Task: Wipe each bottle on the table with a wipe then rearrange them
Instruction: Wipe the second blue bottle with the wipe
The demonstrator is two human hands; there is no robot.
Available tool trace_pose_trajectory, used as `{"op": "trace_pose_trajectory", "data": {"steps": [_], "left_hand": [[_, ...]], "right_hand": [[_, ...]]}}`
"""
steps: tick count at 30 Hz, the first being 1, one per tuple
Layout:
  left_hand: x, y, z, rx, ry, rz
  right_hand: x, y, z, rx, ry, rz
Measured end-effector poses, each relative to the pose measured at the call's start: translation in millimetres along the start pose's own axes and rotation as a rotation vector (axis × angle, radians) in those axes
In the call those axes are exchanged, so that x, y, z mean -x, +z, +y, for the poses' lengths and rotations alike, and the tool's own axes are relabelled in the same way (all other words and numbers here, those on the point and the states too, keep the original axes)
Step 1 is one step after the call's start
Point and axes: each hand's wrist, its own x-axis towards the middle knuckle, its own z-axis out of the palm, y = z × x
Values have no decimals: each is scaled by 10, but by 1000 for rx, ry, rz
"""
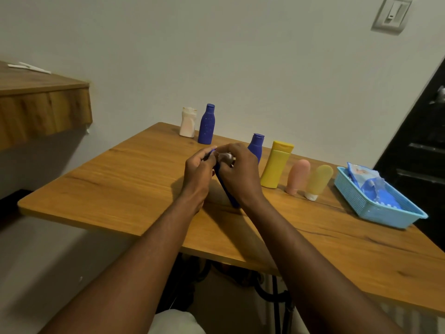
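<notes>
While both hands work at its upper end, the held blue bottle [230, 197] sits tilted over the middle of the desk [115, 179]. Its base is low toward the surface, but contact cannot be determined. The left hand [198, 171] has its fingers curled about the bottle near the cap. The right hand [238, 175] pinches a white wipe [226, 156] against the neck.

Judgement: wiping of this bottle is under way. The bottle appears to be light, rigid plastic, smooth and likely slippery once damp. A hold round the body, below the shoulder, would be steadier than one at the narrow cap. The wipe is soft and limp and needs finger pressure to bear on the surface.

Standing unattended are a white bottle [187, 122] and a second blue bottle [206, 125] at the far edge. A third blue bottle [256, 144], a yellow bottle [277, 165], a pink tube [297, 177] and a yellow tube [317, 180] stand in a row to the right.
</notes>
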Motion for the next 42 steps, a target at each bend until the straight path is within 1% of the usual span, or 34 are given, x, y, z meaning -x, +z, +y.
{"op": "trace_pose_trajectory", "data": {"steps": [4, 7, 10, 14, 16, 19, 21, 23, 25, 28, 30, 32, 35, 37, 39, 41, 42], "left_hand": [[6, -8, 14, 28, 6, 31], [12, -1, 19, 25, 1, 49], [19, 4, 11, 19, 5, 30], [35, 6, 10, 6, 11, 8], [24, 0, 4, 1, 9, 3], [-12, -8, -9, -21, 6, 31], [-18, -16, -11, -25, 3, 67], [-16, -15, -19, -12, 12, 59], [-7, -7, -20, -10, 17, 37], [-13, 9, -27, -11, 15, 26], [-10, 8, -25, -8, 23, 24], [6, 9, -24, -7, 31, 20], [26, 8, -4, -6, 27, 21], [17, 1, -11, -5, 20, 25], [20, -3, -9, -10, 11, 38], [29, -7, -7, -4, 9, 41], [31, -4, -8, 3, 13, 36]], "right_hand": [[152, -52, 52, 57, -2, -17], [291, -180, 111, 90, 16, -66], [387, -284, 187, 78, 45, -84], [291, -312, 244, 91, 85, -89], [222, -283, 207, 98, 68, -107], [249, -232, 59, 81, -6, -151], [373, -258, -40, 118, -38, -214], [513, -323, -26, 217, -35, -255], [620, -409, 93, 263, 1, -234], [652, -510, 311, 166, 105, -128], [590, -549, 366, 108, 170, -113], [514, -535, 386, 78, 189, -116], [400, -427, 332, 72, 153, -129], [375, -371, 189, 54, 80, -159], [444, -380, 20, 37, -26, -245], [571, -404, -21, 76, -71, -367], [635, -416, 9, 111, -86, -400]]}}
